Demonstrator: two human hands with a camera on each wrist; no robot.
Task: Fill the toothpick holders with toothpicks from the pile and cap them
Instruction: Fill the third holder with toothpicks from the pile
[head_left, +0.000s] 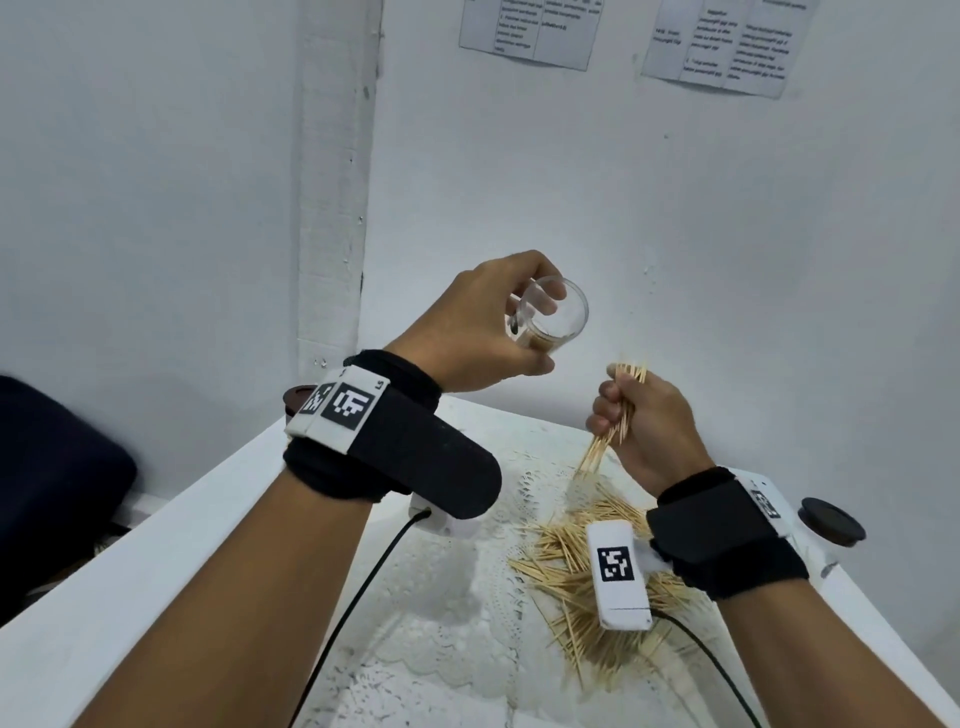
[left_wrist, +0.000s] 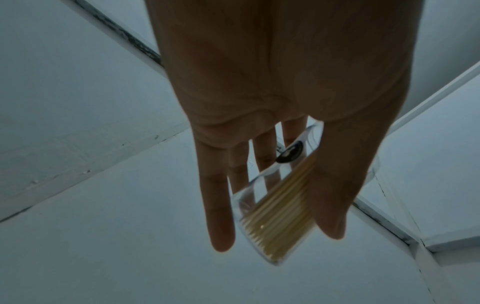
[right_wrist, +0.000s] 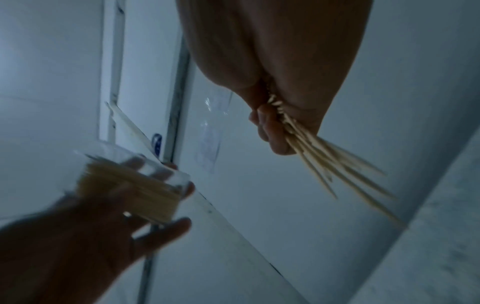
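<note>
My left hand (head_left: 483, 327) holds a clear toothpick holder (head_left: 553, 317) up in the air, tilted with its open mouth toward the right hand. The holder (left_wrist: 275, 207) has a layer of toothpicks lying along one side, with my fingers (left_wrist: 221, 205) on one wall and the thumb on the other. My right hand (head_left: 644, 415) grips a bundle of toothpicks (head_left: 615, 415) in a fist, just right of and below the holder. The bundle (right_wrist: 332, 160) sticks out past the curled fingers (right_wrist: 272, 131). The loose toothpick pile (head_left: 566, 551) lies on the white table below the right wrist.
A dark brown cap (head_left: 831, 519) sits on a holder at the table's right edge. Another dark cap (head_left: 298, 397) shows behind my left wrist. A white lace cloth (head_left: 457, 597) covers the table (head_left: 156, 561). The wall stands close behind; a dark chair (head_left: 52, 467) is left.
</note>
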